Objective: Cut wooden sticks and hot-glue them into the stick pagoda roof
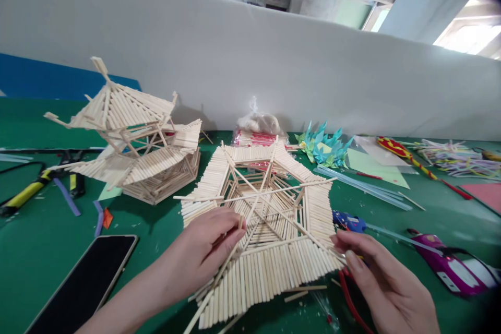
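Note:
A hexagonal roof frame of thin wooden sticks (270,224) lies in front of me on the green table (47,250). My left hand (207,248) rests on the frame's near left side, fingers pinched round a stick near the middle spokes. At the frame's near right corner my right hand (371,271) has its fingers closed on the end of a long stick. A finished two-tier stick pagoda (133,141) stands to the left behind the frame.
A black phone (86,282) lies at the near left. Yellow-handled tools (35,188) lie far left. A blue glue gun (352,222), a purple tool (450,266), red-handled pliers (348,292), paper cranes (324,148), straws (457,159) and a bag of sticks (258,133) lie right and behind. A white wall (250,62) bounds the table.

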`<state>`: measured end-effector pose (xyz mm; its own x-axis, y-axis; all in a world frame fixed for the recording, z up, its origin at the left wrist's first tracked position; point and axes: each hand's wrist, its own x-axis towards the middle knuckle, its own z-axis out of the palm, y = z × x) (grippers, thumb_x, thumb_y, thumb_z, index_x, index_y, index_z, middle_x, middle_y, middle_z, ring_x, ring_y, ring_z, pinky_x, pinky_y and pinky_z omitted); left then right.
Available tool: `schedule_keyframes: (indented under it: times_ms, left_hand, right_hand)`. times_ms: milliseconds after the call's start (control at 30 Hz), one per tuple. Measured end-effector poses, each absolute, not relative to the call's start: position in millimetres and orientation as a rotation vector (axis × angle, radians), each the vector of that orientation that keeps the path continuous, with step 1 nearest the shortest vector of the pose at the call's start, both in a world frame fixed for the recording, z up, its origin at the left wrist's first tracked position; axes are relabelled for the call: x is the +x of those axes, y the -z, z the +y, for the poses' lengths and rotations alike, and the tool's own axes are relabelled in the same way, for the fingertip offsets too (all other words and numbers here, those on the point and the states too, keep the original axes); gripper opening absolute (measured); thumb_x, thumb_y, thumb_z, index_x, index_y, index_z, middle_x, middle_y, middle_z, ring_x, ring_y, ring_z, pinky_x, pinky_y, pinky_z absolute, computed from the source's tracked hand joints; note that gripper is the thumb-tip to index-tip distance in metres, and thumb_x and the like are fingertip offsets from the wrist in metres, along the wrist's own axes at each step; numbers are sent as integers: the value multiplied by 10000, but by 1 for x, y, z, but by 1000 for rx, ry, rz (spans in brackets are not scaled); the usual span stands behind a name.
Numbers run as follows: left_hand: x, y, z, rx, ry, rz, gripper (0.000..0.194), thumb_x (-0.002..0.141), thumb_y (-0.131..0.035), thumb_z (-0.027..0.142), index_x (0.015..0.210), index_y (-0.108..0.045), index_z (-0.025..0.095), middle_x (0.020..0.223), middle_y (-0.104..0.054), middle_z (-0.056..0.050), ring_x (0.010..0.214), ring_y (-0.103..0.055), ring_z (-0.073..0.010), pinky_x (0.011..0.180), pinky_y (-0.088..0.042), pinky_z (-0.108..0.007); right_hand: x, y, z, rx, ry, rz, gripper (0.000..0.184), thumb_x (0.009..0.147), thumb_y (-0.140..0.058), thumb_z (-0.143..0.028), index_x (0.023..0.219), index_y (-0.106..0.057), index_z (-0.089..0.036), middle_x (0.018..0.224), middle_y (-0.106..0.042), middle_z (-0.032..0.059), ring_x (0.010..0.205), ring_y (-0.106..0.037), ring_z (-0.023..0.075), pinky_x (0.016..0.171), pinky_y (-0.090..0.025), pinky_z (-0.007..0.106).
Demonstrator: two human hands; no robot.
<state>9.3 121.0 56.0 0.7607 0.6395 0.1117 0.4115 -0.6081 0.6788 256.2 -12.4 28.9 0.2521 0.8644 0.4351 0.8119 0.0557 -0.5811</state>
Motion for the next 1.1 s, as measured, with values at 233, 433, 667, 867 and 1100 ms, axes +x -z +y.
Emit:
schedule_keyframes:
  times_ms: [233,433,667,867,1100]
  left_hand:
    - [9,-55,122,2317,-440,778,223,900,-330,235,764,-498,182,715,-499,0,666,-489,-141,624,-381,-261]
    - [10,-56,122,2321,-416,792,234,902,-331,250,761,-506,182,714,-497,0,671,-488,-144,628,-386,-266]
    - [9,-56,120,2315,-461,797,213,895,-352,245,787,-526,185,706,-514,5,667,-500,-139,622,-389,-256]
    - [10,-55,122,2318,-476,791,218,889,-361,246,762,-531,192,706,-535,2,666,-512,-146,620,-394,-255]
    - [9,-54,123,2332,-484,785,226,886,-362,244,752,-535,188,692,-530,5,649,-517,-142,608,-399,-250]
  right_hand:
    - [255,-28,-11,-1711,-91,-1510,193,821,-495,-239,982,-596,-271,927,-682,-7,785,-659,138,685,-532,170]
    - [255,-28,-11,-1716,-96,-1501,193,818,-499,-246,980,-602,-266,919,-681,2,770,-660,150,691,-536,198]
    - [256,-27,-13,-1711,-127,-1525,196,838,-479,-225,1001,-578,-274,946,-661,0,799,-648,131,727,-522,191]
    - [256,-26,-13,-1699,-137,-1506,192,836,-486,-233,998,-580,-275,943,-658,-1,796,-644,134,727,-521,198]
    - [257,-25,-13,-1686,-133,-1517,201,839,-480,-221,1009,-575,-271,961,-654,6,811,-642,138,723,-523,199]
